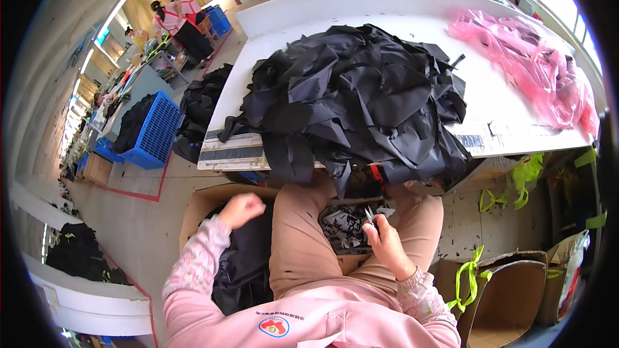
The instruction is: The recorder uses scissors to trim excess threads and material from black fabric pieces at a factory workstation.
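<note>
White counter (493, 113) bears black fabric heap (361, 93); blue crate (153, 142) stands left of counter. Before counter: right hand (388, 243) grips snips (369, 215); left hand (242, 211) curled, contents unclear.

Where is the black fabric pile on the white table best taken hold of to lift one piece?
Probably by the leftmost hanging flap of the black fabric pile, pinched from the person's side: its lower end hangs past the near edge of the white table.

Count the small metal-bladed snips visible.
1: the small metal-bladed snips, held in the person's right hand, blades exposed. None shows at the left hand; others may be hidden under the heaped black fabric pieces.
</note>
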Demonstrator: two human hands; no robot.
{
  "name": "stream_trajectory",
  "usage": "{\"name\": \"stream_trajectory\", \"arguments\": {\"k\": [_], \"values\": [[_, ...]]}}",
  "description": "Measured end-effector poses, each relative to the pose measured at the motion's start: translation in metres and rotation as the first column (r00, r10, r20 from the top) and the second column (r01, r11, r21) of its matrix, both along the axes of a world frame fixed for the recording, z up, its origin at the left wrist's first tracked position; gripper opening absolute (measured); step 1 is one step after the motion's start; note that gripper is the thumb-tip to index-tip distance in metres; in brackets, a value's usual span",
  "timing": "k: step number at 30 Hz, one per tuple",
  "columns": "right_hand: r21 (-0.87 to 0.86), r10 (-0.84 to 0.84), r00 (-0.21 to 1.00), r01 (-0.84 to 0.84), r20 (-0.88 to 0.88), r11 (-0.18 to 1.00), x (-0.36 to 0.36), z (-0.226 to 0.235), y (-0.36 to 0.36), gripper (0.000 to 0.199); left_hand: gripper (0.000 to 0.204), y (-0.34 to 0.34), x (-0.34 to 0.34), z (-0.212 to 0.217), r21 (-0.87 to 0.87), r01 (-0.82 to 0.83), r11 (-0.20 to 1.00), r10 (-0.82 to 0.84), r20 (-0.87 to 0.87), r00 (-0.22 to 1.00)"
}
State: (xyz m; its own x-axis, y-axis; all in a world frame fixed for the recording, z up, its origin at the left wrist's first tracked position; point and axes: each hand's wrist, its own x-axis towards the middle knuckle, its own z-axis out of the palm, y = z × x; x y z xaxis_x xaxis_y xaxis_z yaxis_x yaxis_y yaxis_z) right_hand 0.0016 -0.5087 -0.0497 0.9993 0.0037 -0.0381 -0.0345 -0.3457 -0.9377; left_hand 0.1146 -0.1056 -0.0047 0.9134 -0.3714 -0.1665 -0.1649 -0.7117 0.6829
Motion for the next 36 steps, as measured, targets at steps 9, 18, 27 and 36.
{"name": "stream_trajectory", "arguments": {"k": [9,18,27,36], "values": [[0.133,0.067,0.995,-0.056,-0.080,0.990,-0.032,0.009,0.013,0.027,0.021,-0.129,0.205,0.061,-0.637,-0.478,0.605,0.502,-0.161,0.850],[0.517,-0.314,0.949,0.284,-0.031,0.808,-0.008,0.031,-0.031,0.015,0.013,-0.260,0.006,0.070,-0.502,0.386,0.774,-0.307,0.236,0.922],[0.759,-0.035,0.993,0.110,-0.114,0.642,0.008,0.042,-0.002,0.031,0.030,-0.217,-0.060,-0.032,-0.558,0.506,0.658,-0.610,0.000,0.793],[0.330,0.415,0.907,-0.413,0.068,0.849,-0.029,0.056,0.010,0.018,0.051,-0.186,0.004,0.015,-0.797,-0.564,0.215,-0.338,-0.602,0.723]]}}
